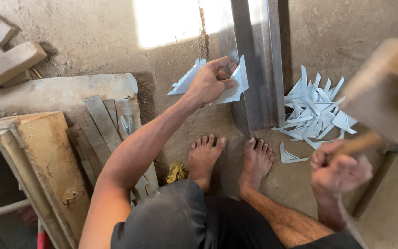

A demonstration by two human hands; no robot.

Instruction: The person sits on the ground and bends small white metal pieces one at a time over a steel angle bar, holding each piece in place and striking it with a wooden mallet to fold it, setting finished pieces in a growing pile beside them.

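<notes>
Left hand [210, 83] pinches a pale, folded sheet-metal piece [233, 85] against the long steel channel [256, 64] on the floor; right hand [339, 168], blurred, fingers wrapped round a wooden mallet [385, 92], its head cut off at the edge.

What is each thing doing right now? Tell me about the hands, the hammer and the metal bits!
Left hand: pinching a folded metal piece against the steel bar.
Right hand: gripping the mallet, raised and blurred.
Steel bar: lying flat on the floor.
Cut pieces: piled loose on the floor, right of the bar.
Feet: bare, flat on the floor.
</notes>
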